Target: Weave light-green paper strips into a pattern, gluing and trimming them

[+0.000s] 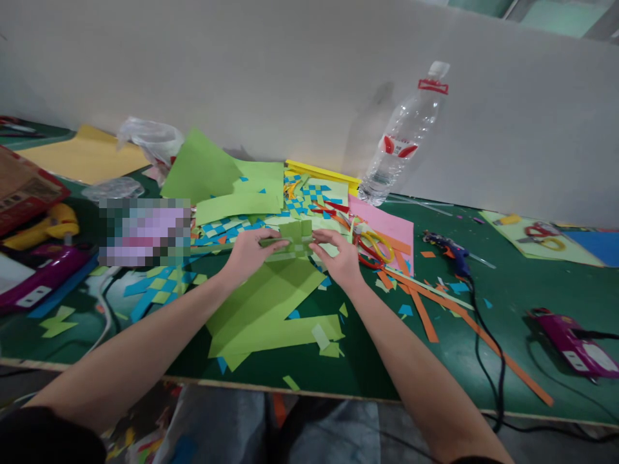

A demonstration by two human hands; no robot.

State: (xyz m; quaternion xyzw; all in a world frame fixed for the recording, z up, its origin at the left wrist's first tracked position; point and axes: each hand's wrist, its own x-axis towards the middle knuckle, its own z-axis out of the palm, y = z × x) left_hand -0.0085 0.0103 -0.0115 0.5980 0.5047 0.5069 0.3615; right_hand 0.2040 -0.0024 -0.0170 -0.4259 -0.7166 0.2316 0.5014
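Fingers: left hand (251, 251) has thumb and forefinger pressed together at the near-left edge of the paper; right hand (342, 256) is curled at the opposite edge, thumb and forefinger close to it, and whether they pinch it I cannot tell.
Green paper piece (296, 231): right here between the hands, raised over the sheets, looking as if it's being steadied or squared up; thin stuff, so an even, light hold on both edges is what it wants.
Green sheets (264, 293): just below the hands, overlapping on the worktop (362, 370), with a green strip (290, 334) nearer the body.
Woven paper (314, 193): blue-and-green checks behind the hands, among loose scraps.
Scissors (380, 246): red and yellow handles, tangled close by the right hand, partly over a pink sheet (402, 225); that's the snag if this hand swings outward.
Orange strips (424, 316): fanning away to the right.
Glue gun (457, 258): further right, blue, its black cord (483, 341) trailing over the worktop's near edge.
Bottle (399, 145): tilted, up by the grey wall (242, 77), well apart from the fingers.
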